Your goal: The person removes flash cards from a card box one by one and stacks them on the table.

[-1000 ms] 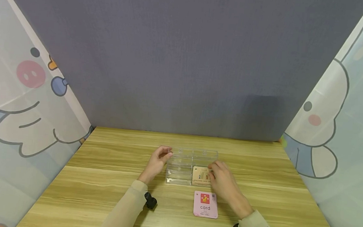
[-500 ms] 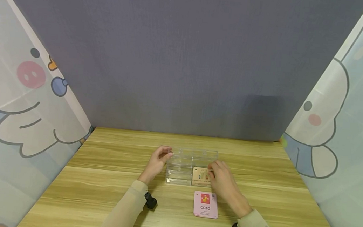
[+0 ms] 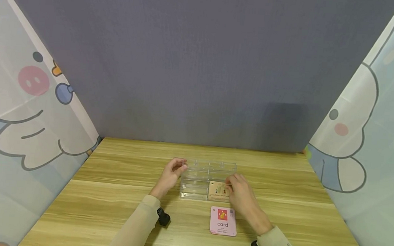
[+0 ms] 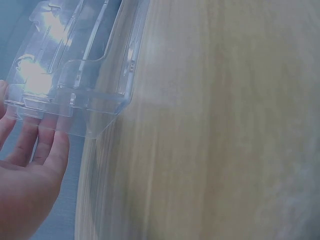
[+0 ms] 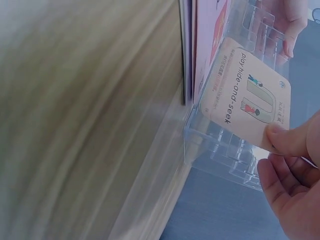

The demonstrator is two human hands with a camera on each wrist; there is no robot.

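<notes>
Head view: both hands at the clear rack [image 3: 194,189]; the pink stack [image 3: 223,221] lies flat on the desk [image 3: 116,193], just in front of the rack and apart from it.
Right wrist view: the stack's edges show as several layers, and "play hide-and-seek" reads clearly on the card [image 5: 250,92], where the head view gives only small print.
Left wrist view: fingertips appear through the rack's clear plastic, which bears bright glare.
Left hand [image 3: 172,174]: forearm reaches forward along the rack's left side; the grip pinches the far left edge between thumb and fingers.
Right hand [image 3: 243,196]: forearm slants inward from the right; the grip pinches the card, thumb on the printed face, fingers partly hidden behind.
Card: in the rack's front right part, tilted; its upper right corner is in the right grip, the rest extending leftward and down. Whether its lower edge is seated cannot be told.
</notes>
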